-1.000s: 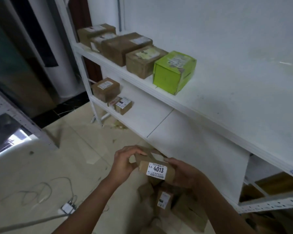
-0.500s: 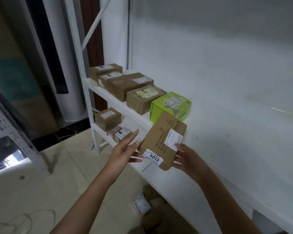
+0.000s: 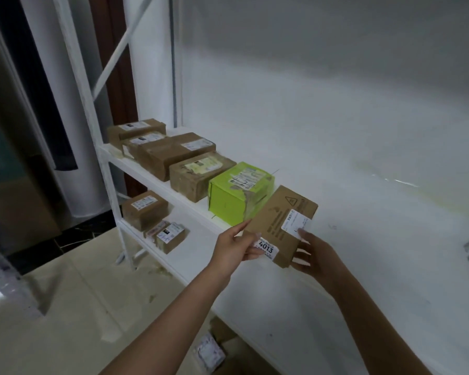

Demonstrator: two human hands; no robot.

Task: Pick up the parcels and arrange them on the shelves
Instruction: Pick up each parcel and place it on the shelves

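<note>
White steel shelving (image 3: 336, 185) stands against a pale wall, and on its upper board we see a row of brown cartons (image 3: 173, 158) ending in a lime-green box (image 3: 236, 196). We hold a flat brown parcel (image 3: 276, 228) over the front part of that board, just beside the green box, tilted with its near end raised. Whether its far end touches the board we cannot tell. Our left hand (image 3: 233, 250) pinches the near corner by the sticker reading 4013, thumb on top. Our right hand (image 3: 317, 255) grips the opposite side, thumb on the white label and fingers underneath. Three more cartons (image 3: 144, 209) sit on the lower shelf (image 3: 201, 255), and a labelled packet (image 3: 209, 353) lies on the floor below.
</note>
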